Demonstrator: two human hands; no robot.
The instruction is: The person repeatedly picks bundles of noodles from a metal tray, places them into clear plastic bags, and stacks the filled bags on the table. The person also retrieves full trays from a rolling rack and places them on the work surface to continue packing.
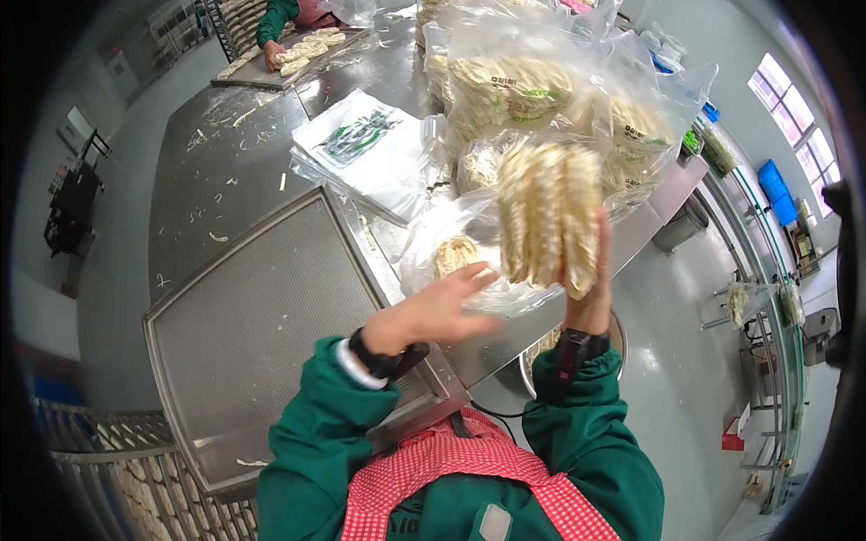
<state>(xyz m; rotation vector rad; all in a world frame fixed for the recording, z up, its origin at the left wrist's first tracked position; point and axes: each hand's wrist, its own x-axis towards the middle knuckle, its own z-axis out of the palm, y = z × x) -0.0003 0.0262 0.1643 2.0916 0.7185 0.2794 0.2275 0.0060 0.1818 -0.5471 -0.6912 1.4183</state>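
My right hand holds up a stack of pale dried noodle bundles, blurred by motion; its fingers are partly hidden behind the stack. Below and left of it, an opened clear plastic bag lies at the table corner with a noodle bundle inside. My left hand is by this bag's near side, fingers apart and holding nothing; whether it touches the plastic I cannot tell. Left of the bag rests a metal tray with a perforated base, bearing only a few noodle scraps.
A pile of printed plastic bags lies beyond the tray. Filled noodle bags crowd the table's far right. At the far end a person's hand touches noodles on another tray. A round metal container stands below the table edge.
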